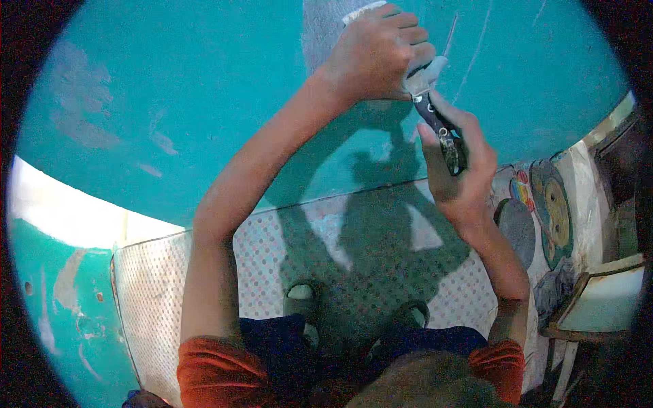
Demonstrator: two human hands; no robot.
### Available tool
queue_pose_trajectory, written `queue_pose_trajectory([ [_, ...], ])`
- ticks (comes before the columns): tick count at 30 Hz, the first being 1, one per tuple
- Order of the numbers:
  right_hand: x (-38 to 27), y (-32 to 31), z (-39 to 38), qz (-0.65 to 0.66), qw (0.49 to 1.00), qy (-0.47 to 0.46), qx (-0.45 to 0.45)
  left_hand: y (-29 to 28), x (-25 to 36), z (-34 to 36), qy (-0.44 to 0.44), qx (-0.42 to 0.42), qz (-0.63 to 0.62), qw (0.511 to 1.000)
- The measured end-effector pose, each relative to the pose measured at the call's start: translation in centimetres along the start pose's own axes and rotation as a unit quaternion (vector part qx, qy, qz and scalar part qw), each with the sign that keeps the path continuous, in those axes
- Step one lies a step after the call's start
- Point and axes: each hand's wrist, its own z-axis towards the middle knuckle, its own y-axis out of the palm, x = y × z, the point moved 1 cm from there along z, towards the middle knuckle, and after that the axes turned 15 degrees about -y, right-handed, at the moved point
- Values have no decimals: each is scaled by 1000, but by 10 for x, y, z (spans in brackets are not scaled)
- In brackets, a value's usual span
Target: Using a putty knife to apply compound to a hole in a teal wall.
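My left hand (381,51) is closed in front of a teal wall (224,88). It grips a flat tool with a white-smeared edge (364,11); most of that tool is hidden behind the fingers. Just below it, my right hand (466,163) wraps around the black riveted handle of a putty knife (439,126). The knife's metal blade, smeared with white paste, points up and meets the lower side of my left hand. A clump of white paste (437,68) shows beside the blade. Behind my left hand, a grey-white patch (323,30) covers part of the wall.
Pale scuffs mark the wall. Below it lies a dotted tile floor (258,251) with my shadow across it. At the right are a round grey object (515,231), a mat with an animal figure (554,211) and a small wooden-framed stand (605,302).
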Motion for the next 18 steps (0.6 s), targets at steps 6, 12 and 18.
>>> queue_pose_trajectory([
  [6,-4,4,-8,-14,1000,5,-6,-3,1,-6,20,1,-18,1000],
  [12,-9,4,-7,5,1000,7,11,-3,7,-8,7,12,-30,999],
  [18,-2,2,-7,6,999,34,11,2,4,-8,14,-19,-49,999],
])
